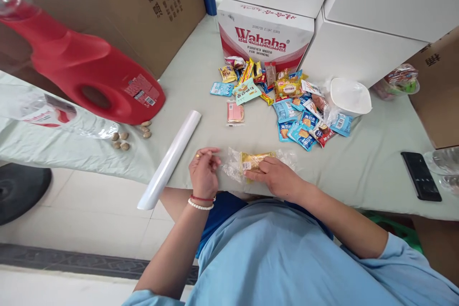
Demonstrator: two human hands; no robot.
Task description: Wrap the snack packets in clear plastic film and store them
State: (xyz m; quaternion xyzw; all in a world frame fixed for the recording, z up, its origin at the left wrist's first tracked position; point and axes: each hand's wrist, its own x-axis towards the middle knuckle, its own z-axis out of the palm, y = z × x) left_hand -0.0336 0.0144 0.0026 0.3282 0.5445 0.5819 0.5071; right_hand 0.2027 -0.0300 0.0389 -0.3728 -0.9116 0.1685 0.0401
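Note:
A yellow-wrapped snack packet [253, 161] lies on a crumpled sheet of clear plastic film [232, 165] near the table's front edge. My right hand [283, 179] rests over the packet, its fingers and thumb holding it from the right side. Just left of the film is my left hand [204, 172], its fingers curled in with the thumb; whatever they may pinch cannot be made out. Farther left, a roll of cling film [170, 160] lies slanted, its near end past the table edge. A pink snack packet [235, 113] sits beyond the film.
Several colourful snack packets [287, 88] are heaped before a Wahaba-style water carton [265, 33]. A white bowl [350, 95] stands at their right. A large red jug [96, 76], a clear bottle [64, 114] and several brown nuts [124, 146] occupy the left; a phone [420, 176] lies right.

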